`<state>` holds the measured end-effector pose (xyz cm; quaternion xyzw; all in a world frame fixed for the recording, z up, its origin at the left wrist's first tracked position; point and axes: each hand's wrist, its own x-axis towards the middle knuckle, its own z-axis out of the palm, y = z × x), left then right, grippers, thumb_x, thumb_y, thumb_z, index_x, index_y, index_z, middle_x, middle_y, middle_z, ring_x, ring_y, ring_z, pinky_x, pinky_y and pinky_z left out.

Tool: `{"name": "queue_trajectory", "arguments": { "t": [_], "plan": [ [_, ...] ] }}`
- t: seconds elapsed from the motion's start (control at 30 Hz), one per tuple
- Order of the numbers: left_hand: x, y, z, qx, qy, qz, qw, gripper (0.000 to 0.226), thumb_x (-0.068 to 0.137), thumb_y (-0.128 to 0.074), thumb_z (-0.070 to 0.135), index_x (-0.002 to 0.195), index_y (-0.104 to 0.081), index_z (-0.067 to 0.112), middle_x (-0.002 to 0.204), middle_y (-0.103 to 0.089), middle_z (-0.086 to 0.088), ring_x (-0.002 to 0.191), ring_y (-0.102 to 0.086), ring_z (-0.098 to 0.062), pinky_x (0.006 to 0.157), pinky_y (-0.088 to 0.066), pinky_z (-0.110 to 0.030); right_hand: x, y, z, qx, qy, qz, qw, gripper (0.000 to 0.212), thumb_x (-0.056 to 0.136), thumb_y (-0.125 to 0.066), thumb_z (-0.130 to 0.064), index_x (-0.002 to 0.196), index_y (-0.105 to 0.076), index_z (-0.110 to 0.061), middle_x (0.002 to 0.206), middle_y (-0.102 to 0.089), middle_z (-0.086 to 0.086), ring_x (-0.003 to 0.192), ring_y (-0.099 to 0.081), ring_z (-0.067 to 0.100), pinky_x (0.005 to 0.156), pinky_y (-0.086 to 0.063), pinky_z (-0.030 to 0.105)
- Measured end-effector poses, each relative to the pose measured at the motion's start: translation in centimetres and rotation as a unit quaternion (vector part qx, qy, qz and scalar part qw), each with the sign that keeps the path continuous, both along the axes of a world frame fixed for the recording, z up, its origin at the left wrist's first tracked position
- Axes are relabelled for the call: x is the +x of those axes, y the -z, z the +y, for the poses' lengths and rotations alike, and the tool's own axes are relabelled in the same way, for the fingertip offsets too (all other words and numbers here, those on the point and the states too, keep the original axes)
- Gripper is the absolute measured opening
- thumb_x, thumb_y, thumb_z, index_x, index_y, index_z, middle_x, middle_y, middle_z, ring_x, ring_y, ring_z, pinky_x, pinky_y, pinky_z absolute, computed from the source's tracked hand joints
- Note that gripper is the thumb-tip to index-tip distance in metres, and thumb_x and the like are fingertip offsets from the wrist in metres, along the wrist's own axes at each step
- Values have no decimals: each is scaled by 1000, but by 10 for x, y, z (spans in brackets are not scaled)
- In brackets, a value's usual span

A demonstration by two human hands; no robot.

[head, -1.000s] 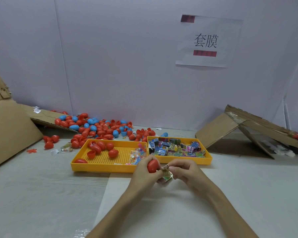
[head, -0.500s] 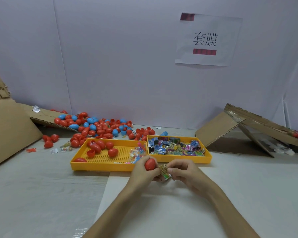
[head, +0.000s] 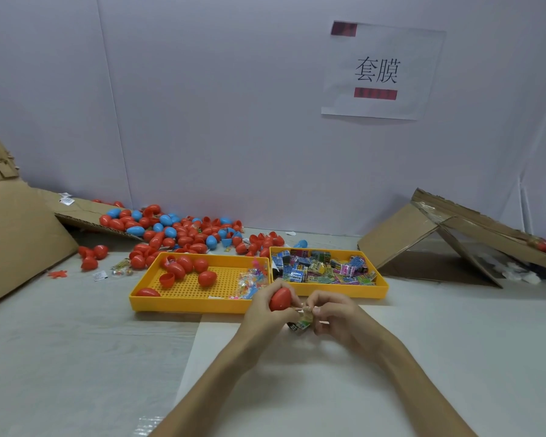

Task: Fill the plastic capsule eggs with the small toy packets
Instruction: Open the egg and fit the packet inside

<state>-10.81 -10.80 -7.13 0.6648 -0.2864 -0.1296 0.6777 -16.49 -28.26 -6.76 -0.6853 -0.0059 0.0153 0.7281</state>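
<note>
Left hand has its fingers curled round a red plastic capsule egg, just in front of two yellow plastic trays. Right next to it, the right hand pinches a small crinkly toy packet by the egg's lower end. White bench, loose red and blue eggs heaped back left, pale wall behind. The egg's long axis tilts up to the right.

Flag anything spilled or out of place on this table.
Red and blue capsule eggs lie heaped loose on the table behind the left yellow tray, not in it; some red eggs and a few packets lie further left, beside the cardboard.
</note>
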Motion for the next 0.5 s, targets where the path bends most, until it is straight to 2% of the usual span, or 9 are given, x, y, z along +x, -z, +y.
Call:
{"name": "queue_trajectory", "arguments": {
  "t": [0.17, 0.3, 0.4, 0.5],
  "plan": [
    [-2, 0, 0, -14, 95, 79, 992, 36, 60, -75, 2, 90, -59, 15, 93, -58, -8, 83, -57, -24, 75, -52, -35, 2, 4, -1, 11, -6, 3, 1000, 10, 68, -54, -7, 77, -54, -5, 77, -55, 10, 69, -49, 23, 59, -43, 28],
    [-3, -1, 2, 13, 108, 83, 991, 38, 59, -75, 1, 90, -59, 17, 95, -60, -8, 86, -54, -25, 74, -46, -35, 6, 8, -5, 20, -2, 4, 1000, 7, 66, -52, -11, 72, -55, -10, 83, -55, 14, 74, -52, 26, 71, -42, 40],
    [-4, -3, 2, 4, 116, 103, 988, 32, 64, -75, 4, 88, -58, 15, 88, -58, -6, 76, -54, -20, 63, -44, -26, 7, 10, -6, 11, -1, 0, 1000, 7, 66, -52, -12, 72, -56, -11, 82, -55, 14, 72, -51, 22, 68, -41, 37],
    [-4, -3, 2, -15, 140, 139, 980, 26, 77, -79, 9, 88, -56, 12, 79, -56, -4, 64, -52, -16, 58, -42, -25, 7, 10, -6, -4, -2, -3, 1000, 7, 68, -53, -12, 72, -59, -12, 77, -57, 10, 73, -53, 22, 66, -41, 35]
  ]
}}
